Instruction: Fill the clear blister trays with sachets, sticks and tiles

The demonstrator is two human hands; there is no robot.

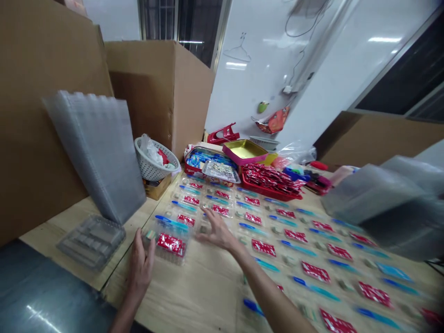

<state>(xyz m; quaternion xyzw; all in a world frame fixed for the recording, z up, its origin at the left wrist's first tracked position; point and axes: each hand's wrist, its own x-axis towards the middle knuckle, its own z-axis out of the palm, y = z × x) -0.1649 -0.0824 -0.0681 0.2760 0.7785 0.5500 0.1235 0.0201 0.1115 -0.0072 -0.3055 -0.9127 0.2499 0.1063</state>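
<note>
My left hand is at the left edge of the nearest clear plastic tray, thumb and fingers closed around that side. In this tray lie a blue pen, a red patterned packet and a small greenish piece beside my fingertips. To the right of it, my right hand hovers with its fingers spread and nothing in them. Rows of similar filled trays stretch behind and to the right, partly covered by my right forearm.
An unfilled clear tray lies left, by a tall leaning stack of trays. A white basket, a tin of pens and a red tray of packets stand behind. Blurred stacked plastic is at right.
</note>
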